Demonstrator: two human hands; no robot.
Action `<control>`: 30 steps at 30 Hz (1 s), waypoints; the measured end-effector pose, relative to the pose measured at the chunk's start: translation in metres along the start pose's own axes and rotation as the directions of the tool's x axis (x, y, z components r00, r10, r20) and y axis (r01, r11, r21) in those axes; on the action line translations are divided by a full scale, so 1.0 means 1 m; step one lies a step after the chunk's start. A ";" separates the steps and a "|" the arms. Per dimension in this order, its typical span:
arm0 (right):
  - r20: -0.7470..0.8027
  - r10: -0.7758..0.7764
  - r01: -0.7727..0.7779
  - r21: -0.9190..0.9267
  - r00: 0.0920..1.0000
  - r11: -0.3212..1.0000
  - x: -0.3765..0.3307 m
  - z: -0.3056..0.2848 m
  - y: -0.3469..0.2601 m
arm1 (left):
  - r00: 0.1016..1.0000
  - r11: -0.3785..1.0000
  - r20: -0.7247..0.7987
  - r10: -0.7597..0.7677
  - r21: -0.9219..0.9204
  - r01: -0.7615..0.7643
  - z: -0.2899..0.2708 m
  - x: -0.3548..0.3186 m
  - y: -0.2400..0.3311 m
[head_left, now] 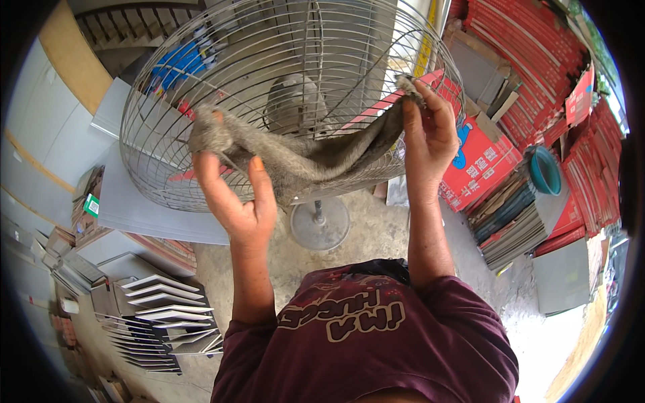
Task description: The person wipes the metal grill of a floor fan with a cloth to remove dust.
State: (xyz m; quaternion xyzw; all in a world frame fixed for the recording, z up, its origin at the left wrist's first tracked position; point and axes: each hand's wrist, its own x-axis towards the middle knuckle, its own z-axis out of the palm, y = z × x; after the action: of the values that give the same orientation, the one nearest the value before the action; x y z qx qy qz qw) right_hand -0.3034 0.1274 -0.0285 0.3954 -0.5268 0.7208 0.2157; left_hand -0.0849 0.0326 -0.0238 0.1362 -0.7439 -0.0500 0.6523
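Two hands stretch a grey rag across the wire fan guard: the left hand has its grip closed on one bunched end, the right hand pinches the other end at the guard's rim. Below, the fan's round base stands on a dusty concrete floor. Red flat boxes are stacked toward the floor's right edge, beside a teal bowl whose contents cannot be seen; grey panels lie at the left.
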 end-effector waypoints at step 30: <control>0.238 -0.152 0.190 -0.149 0.959 0.970 -0.001 0.021 -0.040 | 0.992 0.944 0.059 0.115 0.305 -0.128 0.010 0.001 -0.004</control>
State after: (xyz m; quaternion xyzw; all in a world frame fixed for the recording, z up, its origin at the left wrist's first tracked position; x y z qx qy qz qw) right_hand -0.2664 0.1219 -0.0025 0.4987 -0.5712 0.6024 0.2494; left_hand -0.0945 0.0274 -0.0256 0.1890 -0.7626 0.1043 0.6098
